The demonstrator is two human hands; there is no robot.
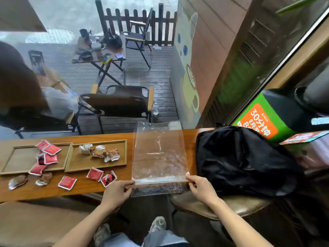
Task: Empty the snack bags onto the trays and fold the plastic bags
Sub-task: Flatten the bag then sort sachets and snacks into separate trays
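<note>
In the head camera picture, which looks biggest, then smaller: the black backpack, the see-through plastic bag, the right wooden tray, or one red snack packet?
1. black backpack
2. see-through plastic bag
3. right wooden tray
4. red snack packet

The wide lens stretches things, so the bag and tray may be closer in size than they look.

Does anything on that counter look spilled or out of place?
Yes. Several snack packets missed the trays: red packets and brown ones lie on the wooden counter in front of the left tray and right tray. One red packet straddles the left tray's rim.
</note>
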